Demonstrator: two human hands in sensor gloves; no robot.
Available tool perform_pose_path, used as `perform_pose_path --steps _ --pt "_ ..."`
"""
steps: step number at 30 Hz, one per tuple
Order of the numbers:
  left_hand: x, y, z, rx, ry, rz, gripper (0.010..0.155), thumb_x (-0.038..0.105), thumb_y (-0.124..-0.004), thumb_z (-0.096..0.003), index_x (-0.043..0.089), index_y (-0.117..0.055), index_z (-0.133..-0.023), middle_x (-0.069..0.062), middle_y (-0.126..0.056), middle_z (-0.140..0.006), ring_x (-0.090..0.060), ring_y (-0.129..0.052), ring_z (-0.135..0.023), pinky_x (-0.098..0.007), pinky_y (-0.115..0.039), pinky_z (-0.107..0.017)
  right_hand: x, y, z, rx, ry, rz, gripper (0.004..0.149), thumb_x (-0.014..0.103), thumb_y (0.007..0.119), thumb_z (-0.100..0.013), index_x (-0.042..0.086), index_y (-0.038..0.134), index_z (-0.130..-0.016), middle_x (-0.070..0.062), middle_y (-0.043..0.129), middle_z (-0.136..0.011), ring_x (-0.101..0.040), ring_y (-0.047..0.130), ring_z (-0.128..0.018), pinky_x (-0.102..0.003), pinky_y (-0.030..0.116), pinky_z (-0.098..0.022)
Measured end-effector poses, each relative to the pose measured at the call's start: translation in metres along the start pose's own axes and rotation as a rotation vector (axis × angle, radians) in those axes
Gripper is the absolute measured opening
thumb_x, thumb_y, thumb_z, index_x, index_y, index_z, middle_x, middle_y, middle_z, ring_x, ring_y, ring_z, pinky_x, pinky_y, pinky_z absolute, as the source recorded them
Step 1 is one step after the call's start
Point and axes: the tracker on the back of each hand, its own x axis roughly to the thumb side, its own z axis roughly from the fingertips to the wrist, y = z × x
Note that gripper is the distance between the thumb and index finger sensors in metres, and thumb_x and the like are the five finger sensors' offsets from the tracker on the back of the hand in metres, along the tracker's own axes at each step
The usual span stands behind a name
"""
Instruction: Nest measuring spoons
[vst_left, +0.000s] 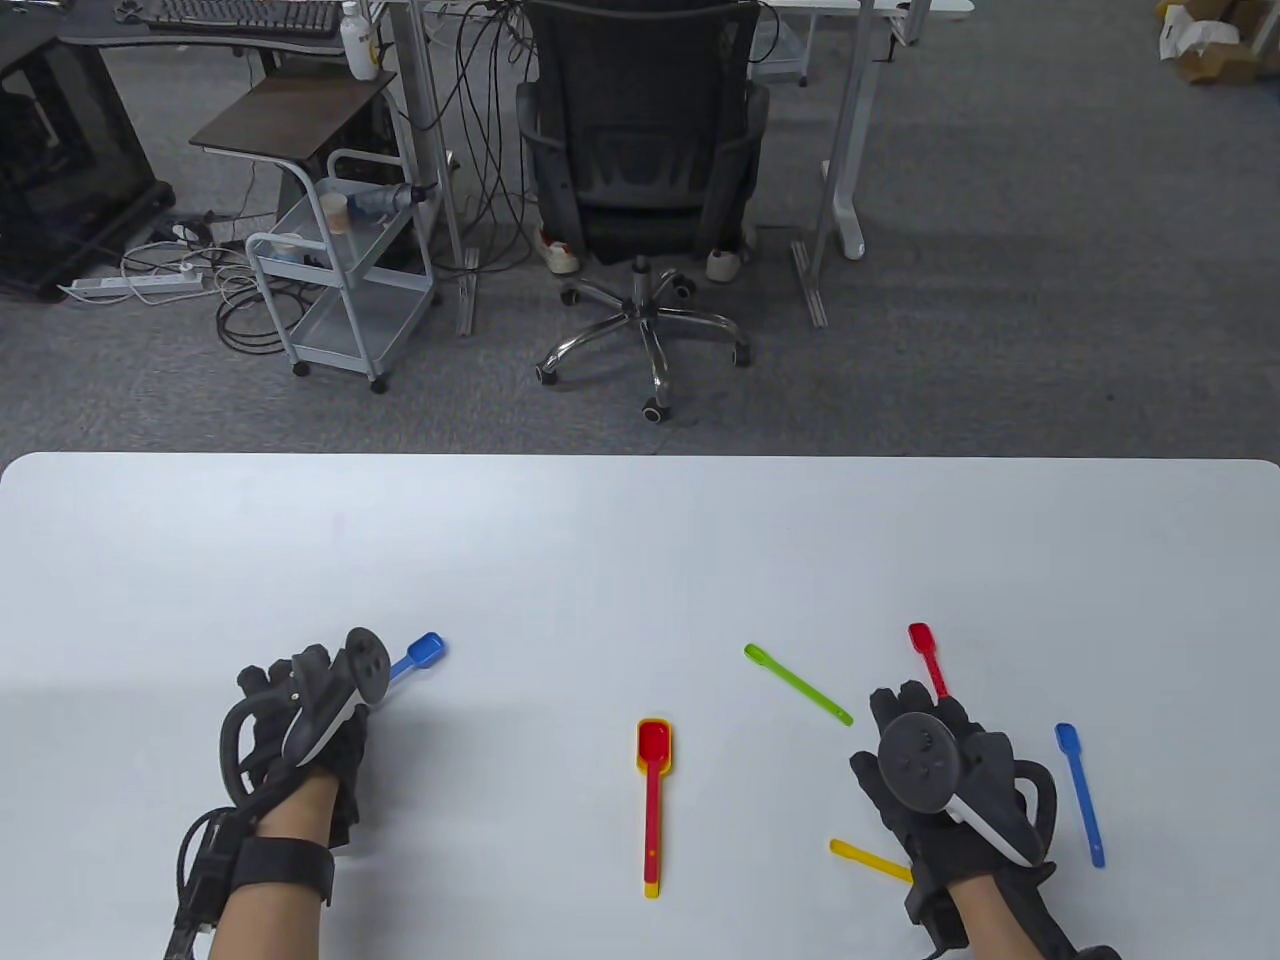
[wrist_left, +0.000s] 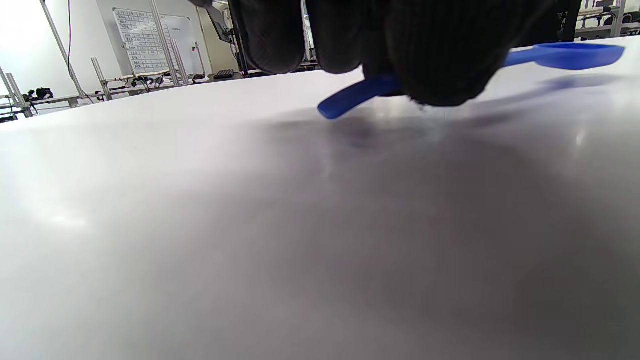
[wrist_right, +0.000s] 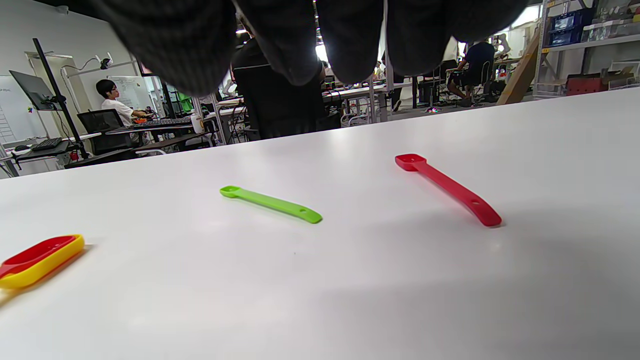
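Nearest the person, a small yellow spoon (vst_left: 868, 860) pokes out leftward from under the right hand (vst_left: 945, 785), its handle end hidden beneath the glove. That hand hovers low over the white table (vst_left: 600, 540), palm down, fingers (wrist_right: 350, 40) hanging loose and holding nothing. Just to its right lies a slim blue spoon (vst_left: 1080, 793), lying near to far. At the middle of the table, a red spoon sits nested inside a yellow spoon (vst_left: 653, 790), bowls at the far end.

On the left, the left hand (vst_left: 300, 735) has its fingers (wrist_left: 440, 60) curled round the handle of a larger blue spoon (wrist_left: 565, 54), which is lifted just off the table, bowl pointing far and right.

Farther out, a green spoon (vst_left: 797, 684) lies at a slant left of the right hand, and a small red spoon (vst_left: 927, 657) lies just beyond that hand's fingertips.

Past the table stand an office chair (vst_left: 640, 180) and a wire cart (vst_left: 340, 270).
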Motion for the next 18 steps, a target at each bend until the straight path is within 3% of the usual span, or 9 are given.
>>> perform_pose_path --steps 18 --pt "0.002 0.031 0.018 0.064 0.011 0.024 0.047 0.043 -0.095 -0.0411 0.02 -0.092 -0.083 -0.002 -0.073 -0.115 -0.039 -0.081 -0.109 -0.063 -0.051 -0.083 -0.001 0.0 0.0 -0.007 -0.002 -0.005 0.068 0.047 0.071 -0.052 0.015 0.061 -0.112 -0.024 0.058 -0.121 -0.058 0.062 -0.102 -0.067 0.055 -0.069"
